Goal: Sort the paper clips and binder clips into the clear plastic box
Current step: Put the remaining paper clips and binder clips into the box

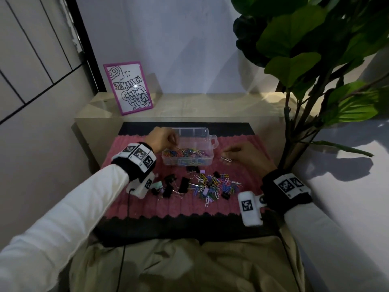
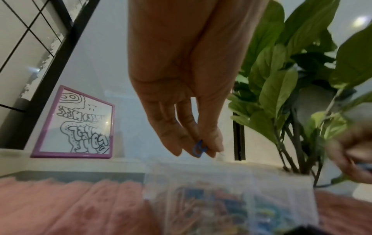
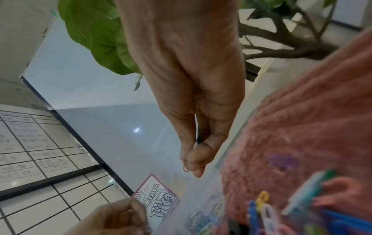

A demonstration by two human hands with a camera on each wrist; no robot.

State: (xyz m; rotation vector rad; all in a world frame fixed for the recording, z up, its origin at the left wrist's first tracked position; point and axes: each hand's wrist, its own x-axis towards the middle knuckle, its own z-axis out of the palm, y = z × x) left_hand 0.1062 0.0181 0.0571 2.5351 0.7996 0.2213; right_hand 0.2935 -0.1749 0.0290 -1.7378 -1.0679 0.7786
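Two hands are up at the box [image 1: 187, 159], and both are pinching. The left hand [image 1: 161, 139] hangs over the box's near compartment, thumb and fingertips closed on a blue clip [image 2: 198, 148]; the left wrist view shows that loop of coated wire right at the tips. The right hand [image 1: 245, 155] sits just right of the box, low over the mat [image 1: 130, 199], fingers curled round thin wire clips: a pale one shows in the head view, a reddish loop [image 3: 185, 168] pokes out below the fingertips in the right wrist view. How many it grips, I cannot tell.

The box is clear, thin-walled plastic, rectangular with rounded corners. Its lid [image 1: 195, 133] stands open behind it with a latch tab on the right. The near compartment is already thick with coloured paper clips.

The mat is pink, fuzzy and ribbed, with ragged black borders front and back. On it, near the person, lies the pile [image 1: 212, 184]: bent-wire paper clips in white, blue, yellow, pink and green, tangled with black and lilac binder clips. More black binder clips [image 1: 171, 185] lie to its left, under the left wrist.

There is bare mat to the right of the pile. A framed drawing [image 1: 128, 87] leans on the ledge behind, and a leafy plant [image 1: 311, 49] crowds the right side.
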